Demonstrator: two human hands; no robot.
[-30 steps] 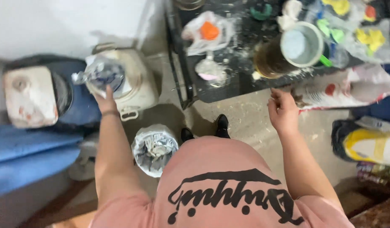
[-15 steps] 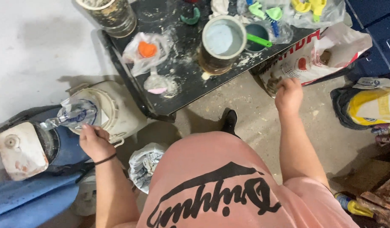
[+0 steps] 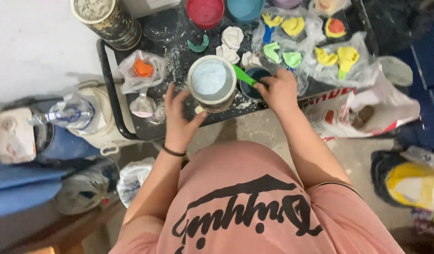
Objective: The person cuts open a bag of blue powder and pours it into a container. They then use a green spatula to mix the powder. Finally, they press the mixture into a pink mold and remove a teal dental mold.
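Both hands have come up onto the bench (image 3: 146, 35) since a moment ago. The left hand (image 3: 179, 120) — grip wide — cups the tin of pale powder (image 3: 211, 82). The right hand (image 3: 279, 91) pinches a green scoop (image 3: 242, 75) at a dark cup (image 3: 254, 84).

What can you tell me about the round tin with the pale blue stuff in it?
The tin is a round, open can with a whitish rim and a darker, worn-looking side. It looks filled nearly to the top with pale blue powder. It stands upright near the front edge of the black tray table, which is dusted with white powder. The left hand curls around its left side, seemingly touching it. A green scoop held by the right hand lies just beside its right rim.
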